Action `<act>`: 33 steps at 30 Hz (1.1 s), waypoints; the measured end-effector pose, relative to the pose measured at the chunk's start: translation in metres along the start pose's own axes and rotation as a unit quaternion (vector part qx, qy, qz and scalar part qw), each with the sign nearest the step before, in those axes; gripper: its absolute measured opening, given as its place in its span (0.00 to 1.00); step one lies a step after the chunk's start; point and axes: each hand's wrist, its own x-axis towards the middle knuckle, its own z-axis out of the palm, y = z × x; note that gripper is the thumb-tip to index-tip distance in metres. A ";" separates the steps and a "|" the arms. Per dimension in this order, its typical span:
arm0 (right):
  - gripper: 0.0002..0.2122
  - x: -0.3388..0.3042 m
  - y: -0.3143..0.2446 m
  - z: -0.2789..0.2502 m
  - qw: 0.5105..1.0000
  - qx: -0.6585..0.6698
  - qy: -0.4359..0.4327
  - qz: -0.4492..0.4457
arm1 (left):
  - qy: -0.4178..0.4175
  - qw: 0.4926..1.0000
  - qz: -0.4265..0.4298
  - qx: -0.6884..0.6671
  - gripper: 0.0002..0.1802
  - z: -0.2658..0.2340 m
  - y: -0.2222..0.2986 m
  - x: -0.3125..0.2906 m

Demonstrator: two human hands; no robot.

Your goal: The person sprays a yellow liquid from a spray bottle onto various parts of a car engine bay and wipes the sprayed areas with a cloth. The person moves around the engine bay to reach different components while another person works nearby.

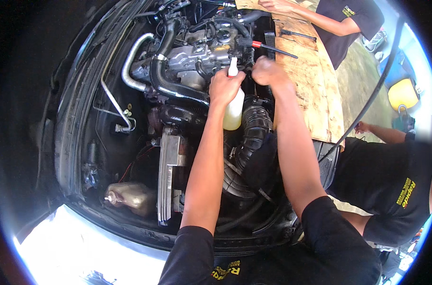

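My left hand (pixel 225 86) is closed round the neck of a spray bottle (pixel 232 114) with a white nozzle, a red collar and pale yellow liquid. It holds the bottle upright over the engine bay. Just to its right, my right hand (pixel 269 73) is curled like a fist and blurred by motion; whatever may be in it is hidden. Beyond that hand, a brush (pixel 278 50) with a black handle and red band extends from the engine's edge over the board. The wet-looking engine (pixel 201 52) lies ahead of both hands, and a ribbed black air hose (pixel 256 126) runs below them.
A worn brown board (pixel 316 85) covers the right side, with a black tool (pixel 299 34) on it. Co-workers stand at the right; one's hand (pixel 275 4) touches the board's far end. A reservoir (pixel 130 197) sits at lower left, and a dark hose (pixel 380 85) hangs at right.
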 end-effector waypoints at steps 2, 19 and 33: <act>0.15 -0.003 -0.001 -0.019 0.998 -0.002 0.049 0.027 | 0.025 1.000 -0.007 -0.003 0.23 0.002 0.010 -0.006; 0.18 0.026 -0.030 0.023 0.984 -0.117 0.137 0.000 | -0.005 0.995 -0.025 -0.101 0.25 -0.010 -0.021 0.006; 0.22 0.066 -0.022 -0.002 0.988 -0.096 0.118 0.038 | -0.061 0.995 0.019 -0.082 0.26 0.006 -0.019 0.013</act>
